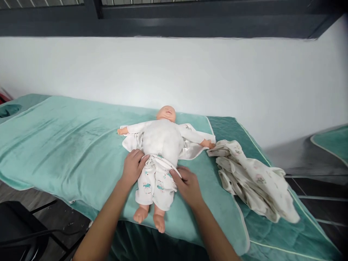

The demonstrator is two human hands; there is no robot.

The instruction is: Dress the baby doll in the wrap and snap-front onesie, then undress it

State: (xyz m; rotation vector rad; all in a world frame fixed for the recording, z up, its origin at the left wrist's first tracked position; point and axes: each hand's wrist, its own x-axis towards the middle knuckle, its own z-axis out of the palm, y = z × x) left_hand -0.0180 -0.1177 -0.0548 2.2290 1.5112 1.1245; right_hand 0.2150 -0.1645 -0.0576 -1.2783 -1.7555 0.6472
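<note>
A baby doll [163, 139] with a white cloth body lies on its back, head toward the wall and arms spread. Printed white pants [154, 181] cover its legs, with both bare feet sticking out below. My left hand [133, 166] pinches the waistband on one side at the doll's hip. On the other side, my right hand [186, 181] grips the waistband between thumb and fingers. Beneath the doll's torso and arms, an opened white shirt [190, 150] is spread out.
A crumpled printed cloth [252, 177] lies right of the doll on the green-covered bed [67, 141]. Behind stands a white wall [174, 69] under a dark frame. A black chair [21, 228] is at the lower left.
</note>
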